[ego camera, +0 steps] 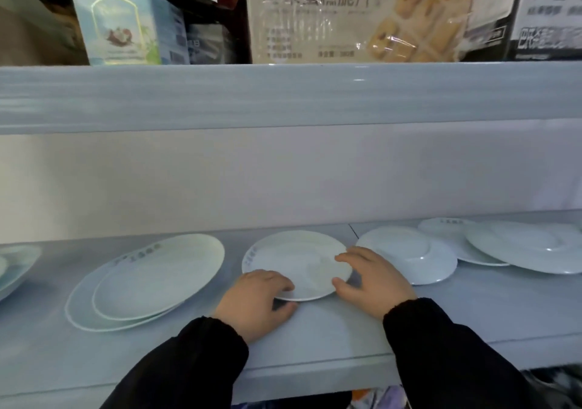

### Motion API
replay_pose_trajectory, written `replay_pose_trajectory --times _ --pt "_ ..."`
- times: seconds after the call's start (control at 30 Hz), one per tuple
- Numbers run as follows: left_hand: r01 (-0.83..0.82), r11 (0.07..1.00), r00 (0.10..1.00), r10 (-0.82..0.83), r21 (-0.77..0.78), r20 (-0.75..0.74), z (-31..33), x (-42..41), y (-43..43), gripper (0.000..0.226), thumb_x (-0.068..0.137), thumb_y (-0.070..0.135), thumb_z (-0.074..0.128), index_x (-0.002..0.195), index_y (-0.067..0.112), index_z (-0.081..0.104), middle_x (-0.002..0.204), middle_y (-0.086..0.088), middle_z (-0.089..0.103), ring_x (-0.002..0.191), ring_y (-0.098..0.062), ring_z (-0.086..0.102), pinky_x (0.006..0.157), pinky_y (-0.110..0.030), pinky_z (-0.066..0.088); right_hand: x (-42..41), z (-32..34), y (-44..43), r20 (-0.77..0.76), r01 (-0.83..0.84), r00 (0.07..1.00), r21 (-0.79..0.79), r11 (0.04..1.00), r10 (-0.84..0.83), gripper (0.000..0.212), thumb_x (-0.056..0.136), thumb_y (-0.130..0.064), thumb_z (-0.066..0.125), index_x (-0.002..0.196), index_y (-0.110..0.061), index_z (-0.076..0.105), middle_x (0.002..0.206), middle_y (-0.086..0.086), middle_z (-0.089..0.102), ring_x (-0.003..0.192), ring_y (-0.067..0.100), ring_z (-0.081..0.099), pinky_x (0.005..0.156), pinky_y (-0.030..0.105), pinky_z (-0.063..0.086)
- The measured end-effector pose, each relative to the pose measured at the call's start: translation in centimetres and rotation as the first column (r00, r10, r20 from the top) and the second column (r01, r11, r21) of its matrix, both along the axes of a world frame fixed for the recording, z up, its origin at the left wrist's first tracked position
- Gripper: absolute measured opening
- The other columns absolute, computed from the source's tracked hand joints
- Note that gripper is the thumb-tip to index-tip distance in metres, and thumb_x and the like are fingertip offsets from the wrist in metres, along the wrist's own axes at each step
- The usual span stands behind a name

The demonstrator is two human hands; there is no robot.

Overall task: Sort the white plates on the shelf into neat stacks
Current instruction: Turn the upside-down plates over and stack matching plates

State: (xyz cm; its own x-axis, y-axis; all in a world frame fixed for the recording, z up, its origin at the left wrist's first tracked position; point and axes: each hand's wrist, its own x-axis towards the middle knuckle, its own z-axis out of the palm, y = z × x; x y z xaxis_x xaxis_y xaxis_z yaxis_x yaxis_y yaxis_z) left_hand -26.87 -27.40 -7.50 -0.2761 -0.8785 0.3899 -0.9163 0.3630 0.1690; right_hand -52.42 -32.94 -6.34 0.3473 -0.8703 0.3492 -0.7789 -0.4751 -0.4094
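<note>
A small white plate (296, 260) lies on the pale grey shelf (330, 330) in the middle. My left hand (258, 301) grips its near left rim, fingers curled over the edge and thumb under it. My right hand (374, 282) holds its right rim between fingers and thumb. To the left, a smaller oval plate (157, 276) sits inside a larger oval one (82, 308). An upside-down round plate (409, 254) lies just right of my right hand. Further right, two more white plates (529, 248) overlap loosely.
Part of another plate (15, 267) shows at the far left edge. The upper shelf board (283, 93) hangs low above, carrying a light blue carton (126, 27) and a large snack bag (352, 14). The shelf's front edge runs just below my wrists.
</note>
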Motion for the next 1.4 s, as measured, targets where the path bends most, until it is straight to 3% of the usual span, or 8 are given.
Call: replay_pose_trajectory --times 0.33,0.43,0.53,0.73,0.9,1.07,1.23,1.4 --pt "0.075 0.997 0.994 -0.076 0.008 0.080 -0.4 -0.2 -0.2 0.056 0.086 0.050 0.027 0.124 0.030 0.063 0.125 0.013 0.064 0.116 -0.010 0.057 0.099 -0.021 0.041 0.0 -0.1 -0.1 0.030 -0.014 0.999 0.028 1.000 0.013 0.044 0.086 -0.055 0.055 0.124 -0.035 0.059 0.137 -0.016 0.045 0.127 0.002 0.041 0.103 0.024 0.036" --pt "0.063 0.991 0.991 -0.048 -0.119 0.123 -0.4 -0.3 -0.1 0.041 0.086 0.034 0.038 0.111 0.029 0.070 0.107 0.011 0.072 0.091 -0.015 0.070 0.078 -0.022 0.055 -0.1 -0.1 -0.1 0.057 -0.018 0.998 0.030 0.999 0.016 0.041 0.087 -0.053 0.056 0.122 -0.033 0.061 0.135 -0.016 0.046 0.126 0.003 0.042 0.101 0.024 0.036" --pt "0.041 0.986 0.983 -0.012 -0.160 0.181 -0.5 -0.3 0.1 0.038 0.081 0.023 0.042 0.109 0.029 0.067 0.099 0.011 0.072 0.079 -0.016 0.069 0.064 -0.021 0.055 -0.1 0.0 -0.2 0.093 -0.014 0.996 0.018 1.000 0.012 0.040 0.089 -0.050 0.056 0.124 -0.032 0.060 0.138 -0.014 0.042 0.129 0.005 0.041 0.102 0.023 0.034" --pt "0.037 0.966 0.981 0.013 -0.255 0.191 0.1 -0.6 0.4 0.041 0.074 0.012 0.042 0.104 0.024 0.067 0.095 0.007 0.070 0.078 -0.019 0.067 0.065 -0.024 0.052 -0.3 -0.3 -0.6 0.204 -0.004 0.979 0.017 1.000 0.001 0.043 0.091 -0.048 0.054 0.131 -0.030 0.054 0.137 -0.014 0.042 0.120 0.000 0.042 0.094 0.019 0.032" --pt "0.046 0.944 0.983 0.016 -0.328 0.183 0.6 -0.9 0.7 0.038 0.072 0.010 0.045 0.099 0.024 0.068 0.086 0.008 0.070 0.071 -0.018 0.064 0.061 -0.022 0.048 -0.4 -0.5 -1.0 0.286 -0.023 0.958 0.059 0.998 0.005 0.056 0.093 -0.049 0.049 0.146 -0.033 0.038 0.146 -0.011 0.038 0.131 0.005 0.039 0.101 0.022 0.031" --pt "0.045 0.918 0.989 0.016 -0.393 0.150 1.7 -0.1 1.1 0.042 0.065 -0.001 0.066 0.100 0.022 0.067 0.086 0.007 0.070 0.072 -0.018 0.065 0.062 -0.024 0.048 -0.5 -0.3 -1.0 0.334 -0.078 0.942 0.104 0.992 0.039 0.057 0.096 -0.051 0.043 0.150 -0.042 0.024 0.152 -0.009 0.033 0.136 0.005 0.034 0.106 0.026 0.030" --pt "-0.006 0.878 0.989 0.077 -0.479 0.129 5.0 3.3 2.5 0.031 0.080 0.013 0.049 0.100 0.022 0.070 0.087 0.009 0.071 0.075 -0.017 0.066 0.065 -0.024 0.049 -0.1 -0.6 -1.0 0.279 -0.096 0.959 0.131 0.987 0.056 0.060 0.096 -0.054 0.041 0.152 -0.045 0.019 0.153 -0.008 0.033 0.138 0.006 0.033 0.110 0.029 0.029" --pt "-0.155 0.838 0.945 0.280 -0.524 0.169 7.7 10.8 5.5 0.038 0.075 0.005 0.050 0.103 0.018 0.071 0.090 0.004 0.073 0.076 -0.025 0.069 0.063 -0.029 0.052 0.3 -0.6 -0.9 0.184 -0.082 0.981 0.109 0.991 0.061 0.054 0.098 -0.050 0.041 0.150 -0.038 0.030 0.151 -0.006 0.037 0.127 0.007 0.040 0.100 0.023 0.029"
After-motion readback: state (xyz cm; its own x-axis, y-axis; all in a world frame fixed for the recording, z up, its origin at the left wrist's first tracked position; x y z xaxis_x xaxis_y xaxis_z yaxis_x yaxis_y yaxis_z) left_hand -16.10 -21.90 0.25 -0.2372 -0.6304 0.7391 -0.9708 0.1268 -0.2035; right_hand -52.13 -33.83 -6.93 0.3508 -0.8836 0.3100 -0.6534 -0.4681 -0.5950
